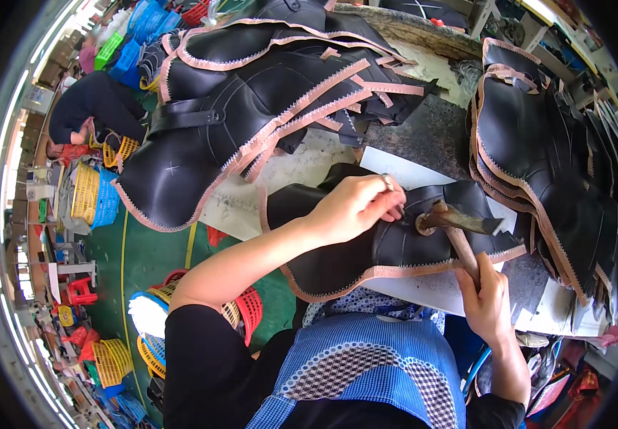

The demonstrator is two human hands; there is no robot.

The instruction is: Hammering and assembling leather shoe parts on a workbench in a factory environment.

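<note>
In front of me lies a black leather piece (pixel 330 261) with a tan zigzag-stitched edge, resting on a white board (pixel 409 170). My left hand (pixel 363 204) is on the leather's upper part, its fingers pinched together; whatever they hold is hidden. A ring shows on one finger. My right hand (pixel 484 297) grips the wooden handle of a hammer (pixel 464 250). The worn metal hammer head hovers over or rests on the leather, just right of my left fingertips; I cannot tell whether it touches.
Stacked black leather pieces (pixel 173 171) with tan edges lie at the left, and another stack (pixel 516 136) stands at the right. A dark slab (pixel 423 139) lies behind the board. Baskets (pixel 94 193) stand on the green floor, where a person (pixel 94 107) bends over.
</note>
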